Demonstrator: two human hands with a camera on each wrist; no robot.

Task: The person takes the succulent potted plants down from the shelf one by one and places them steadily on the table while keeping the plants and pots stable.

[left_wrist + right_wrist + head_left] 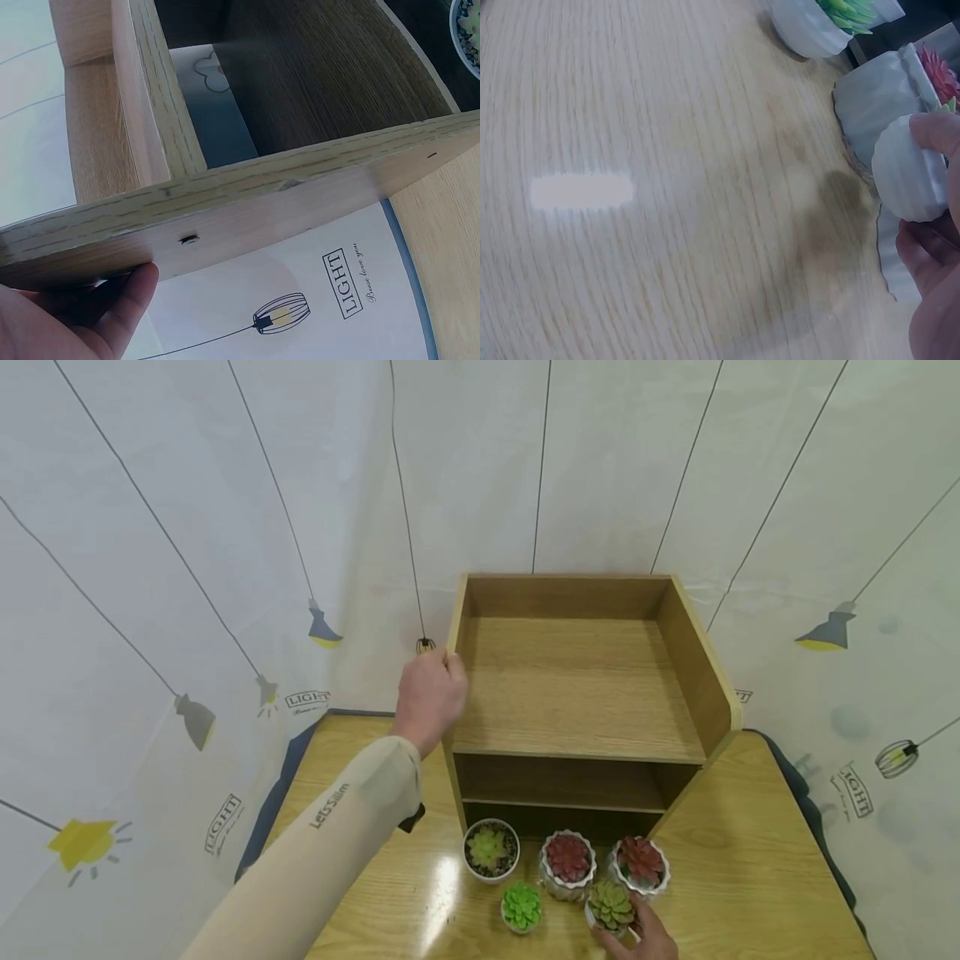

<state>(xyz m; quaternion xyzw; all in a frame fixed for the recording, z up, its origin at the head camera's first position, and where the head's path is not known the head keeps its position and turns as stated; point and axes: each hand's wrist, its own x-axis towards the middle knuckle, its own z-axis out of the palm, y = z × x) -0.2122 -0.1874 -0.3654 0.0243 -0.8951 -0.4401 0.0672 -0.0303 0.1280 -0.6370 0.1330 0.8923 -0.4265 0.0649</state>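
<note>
My left hand [431, 697] grips the left side panel of a wooden shelf unit [577, 685]; in the left wrist view its thumb lies against the panel's outer face, and the other fingers are mostly hidden. Low in the head view, my right hand [651, 937] pinches a potted succulent [610, 906] with dull green leaves. In the right wrist view the thumb and fingers hold its small white ribbed pot [907, 172] by the sides, close to larger white pots. Two red succulents [567, 857] [641, 862] in scalloped pots stand just beyond it.
A bright green potted succulent [521, 907] and a yellow-green one in a round white pot [491, 851] stand to the left, before the unit's lower opening. All are on a wooden table [780, 860]. A printed cloth backdrop [600, 468] with lamp drawings surrounds the table.
</note>
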